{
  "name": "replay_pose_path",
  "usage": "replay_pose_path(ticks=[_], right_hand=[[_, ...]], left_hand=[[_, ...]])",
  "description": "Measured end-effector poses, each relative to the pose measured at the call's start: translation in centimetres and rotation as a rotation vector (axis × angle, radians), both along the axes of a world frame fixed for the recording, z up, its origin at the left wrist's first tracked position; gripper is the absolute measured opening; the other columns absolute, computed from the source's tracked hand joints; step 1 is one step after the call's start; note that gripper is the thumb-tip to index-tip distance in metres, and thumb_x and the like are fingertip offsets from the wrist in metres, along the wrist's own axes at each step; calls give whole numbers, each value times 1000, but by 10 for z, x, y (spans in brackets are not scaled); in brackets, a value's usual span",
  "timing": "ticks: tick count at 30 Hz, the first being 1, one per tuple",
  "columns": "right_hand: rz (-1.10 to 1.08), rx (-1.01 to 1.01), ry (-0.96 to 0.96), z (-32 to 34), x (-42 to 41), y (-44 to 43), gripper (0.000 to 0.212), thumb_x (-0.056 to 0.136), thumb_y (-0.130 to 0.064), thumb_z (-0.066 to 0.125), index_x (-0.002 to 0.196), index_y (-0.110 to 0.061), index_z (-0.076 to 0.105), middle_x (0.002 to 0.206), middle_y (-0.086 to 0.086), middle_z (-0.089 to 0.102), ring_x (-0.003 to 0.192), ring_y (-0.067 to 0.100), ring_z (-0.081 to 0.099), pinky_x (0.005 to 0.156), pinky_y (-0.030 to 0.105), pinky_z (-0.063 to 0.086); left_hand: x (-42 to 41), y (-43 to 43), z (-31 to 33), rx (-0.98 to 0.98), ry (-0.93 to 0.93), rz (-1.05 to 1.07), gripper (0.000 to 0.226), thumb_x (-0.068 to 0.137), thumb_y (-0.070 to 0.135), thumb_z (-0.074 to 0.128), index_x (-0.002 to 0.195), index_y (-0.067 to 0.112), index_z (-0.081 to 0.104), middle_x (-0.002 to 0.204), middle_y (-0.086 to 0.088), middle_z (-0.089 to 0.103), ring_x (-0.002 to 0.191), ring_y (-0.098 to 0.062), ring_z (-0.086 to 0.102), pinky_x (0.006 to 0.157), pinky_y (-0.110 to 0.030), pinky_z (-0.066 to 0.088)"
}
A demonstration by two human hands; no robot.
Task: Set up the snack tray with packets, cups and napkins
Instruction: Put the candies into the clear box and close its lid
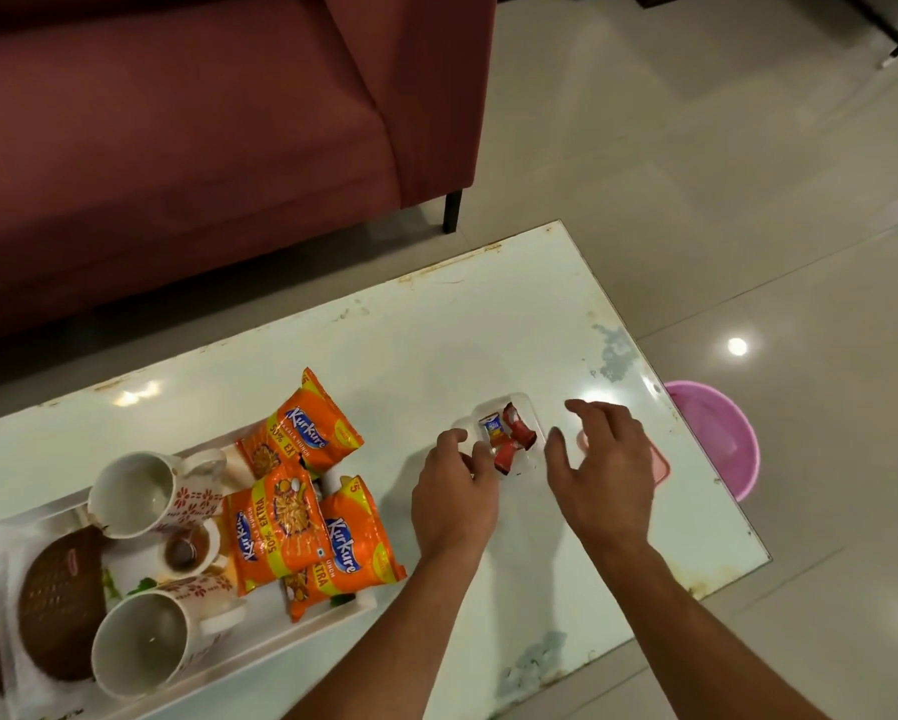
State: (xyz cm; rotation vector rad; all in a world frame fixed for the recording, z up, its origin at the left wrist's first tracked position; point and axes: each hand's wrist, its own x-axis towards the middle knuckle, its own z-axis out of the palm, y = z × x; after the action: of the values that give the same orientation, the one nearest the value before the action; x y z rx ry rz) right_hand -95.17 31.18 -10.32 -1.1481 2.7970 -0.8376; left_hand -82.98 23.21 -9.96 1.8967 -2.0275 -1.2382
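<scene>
A white tray (pixel 280 654) at the table's left holds two white patterned mugs (pixel 140 493) (pixel 145 646), a small cup (pixel 184 550) with brown residue, round brown woven mats (pixel 59 605) and several orange Kurkure packets (pixel 275 532). Right of the tray a small clear plastic box (pixel 517 400) contains red sachets (pixel 511 439). My left hand (pixel 454 491) pinches the box's near left edge. My right hand (pixel 600 470) hovers just right of the box with fingers spread, holding nothing. No napkins can be made out.
A pink lid (pixel 662 467) lies under my right hand near the right edge of the white glossy table (pixel 436 345). A pink tub (pixel 717 433) stands on the floor beyond that edge. A maroon sofa (pixel 202 122) runs behind the table.
</scene>
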Motion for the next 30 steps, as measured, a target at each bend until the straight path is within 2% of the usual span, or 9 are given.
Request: replay_pose_path(ticks=[2, 5, 9, 13, 17, 19, 23, 26, 30], right_hand=[[-99, 66, -11, 0, -16, 16, 39, 85, -22, 73, 122, -14, 65, 118, 10, 65, 104, 31, 59, 86, 41, 46], [-220, 313, -105, -5, -40, 36, 52, 87, -34, 71, 132, -10, 58, 131, 19, 61, 120, 43, 54, 96, 55, 45], [-104, 577, -193, -14, -50, 54, 76, 74, -50, 82, 133, -11, 51, 139, 17, 54, 123, 42, 52, 98, 55, 49], [-81, 495, -194, -14, -51, 54, 65, 77, -44, 81, 126, -8, 60, 127, 19, 63, 109, 40, 58, 87, 47, 55], [-215, 221, -223, 3, -28, 40, 69, 74, -57, 78, 127, -14, 63, 127, 11, 61, 113, 35, 59, 91, 42, 52], [-187, 107, -205, 15, -5, 26, 72, 72, -65, 74, 125, -17, 66, 122, 7, 62, 110, 29, 60, 88, 33, 50], [-66, 175, -189, 21, 28, -3, 67, 69, -69, 71, 112, -19, 68, 119, 6, 64, 105, 26, 60, 75, 31, 55], [-49, 289, -177, 14, 40, -11, 63, 72, -68, 73, 112, -19, 67, 123, 5, 62, 107, 25, 57, 74, 33, 55], [-51, 333, -117, 6, 49, -11, 68, 72, -72, 70, 113, -17, 67, 123, 7, 63, 104, 28, 58, 69, 35, 55]], left_hand=[[2, 1, 0, -14, 7, -9, 37, 102, 40, 49, 133, 22, 57, 124, -1, 70, 106, -17, 68, 72, -22, 44], [3, 1, 0, -25, 17, -6, 36, 102, 38, 49, 133, 20, 57, 124, -2, 70, 107, -18, 68, 73, -23, 43], [0, 2, 0, -11, 29, -20, 37, 102, 36, 51, 135, 19, 56, 125, -4, 70, 109, -20, 68, 80, -28, 52], [-2, 2, -1, -3, 32, -21, 37, 103, 35, 50, 136, 20, 56, 125, -3, 70, 111, -20, 67, 84, -31, 53], [-2, 3, -1, -1, 13, -31, 34, 104, 35, 48, 133, 22, 58, 120, -3, 72, 109, -21, 68, 81, -30, 51], [-1, 4, -1, 4, -5, -35, 32, 104, 35, 46, 130, 24, 61, 117, -1, 74, 108, -22, 69, 81, -30, 51], [0, 3, -1, 10, 0, -5, 30, 106, 35, 42, 120, 25, 67, 112, 5, 76, 93, -10, 68, 75, -22, 46], [2, -2, -2, 33, 15, -24, 32, 106, 34, 41, 122, 23, 67, 113, 3, 75, 94, -15, 71, 83, -32, 60], [5, -8, -3, 30, 8, -77, 38, 106, 41, 38, 124, 23, 66, 112, 1, 75, 92, -19, 73, 84, -39, 62]])
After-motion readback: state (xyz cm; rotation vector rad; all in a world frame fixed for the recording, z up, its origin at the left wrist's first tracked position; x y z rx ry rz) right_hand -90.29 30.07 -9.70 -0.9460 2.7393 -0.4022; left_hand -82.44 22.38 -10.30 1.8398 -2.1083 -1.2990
